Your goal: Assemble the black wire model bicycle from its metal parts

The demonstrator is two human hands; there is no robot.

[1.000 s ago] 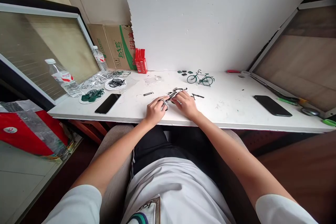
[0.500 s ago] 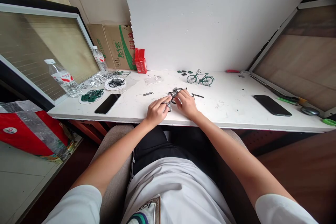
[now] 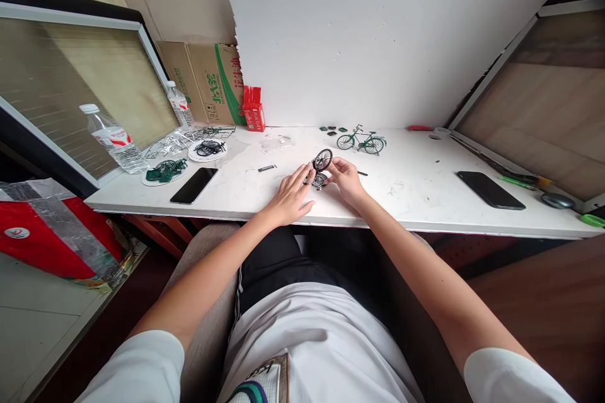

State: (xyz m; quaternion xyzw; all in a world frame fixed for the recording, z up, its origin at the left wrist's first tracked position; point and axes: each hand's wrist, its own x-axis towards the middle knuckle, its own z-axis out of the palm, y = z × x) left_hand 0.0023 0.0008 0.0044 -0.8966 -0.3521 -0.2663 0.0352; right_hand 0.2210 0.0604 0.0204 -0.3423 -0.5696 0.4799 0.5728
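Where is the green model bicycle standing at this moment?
In the head view, the green model bicycle stands toward the back of the white table, right of centre, beyond the right hand and beside the small dark pieces.

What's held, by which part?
The right hand holds the dark model bicycle near the right edge of its upper wheel; the left hand is open.

A passage for a hand spans the table (image 3: 416, 186) between the right hand (image 3: 348, 181) and right phone (image 3: 490, 190), with a green bicycle (image 3: 363, 144) blocking the way behind.
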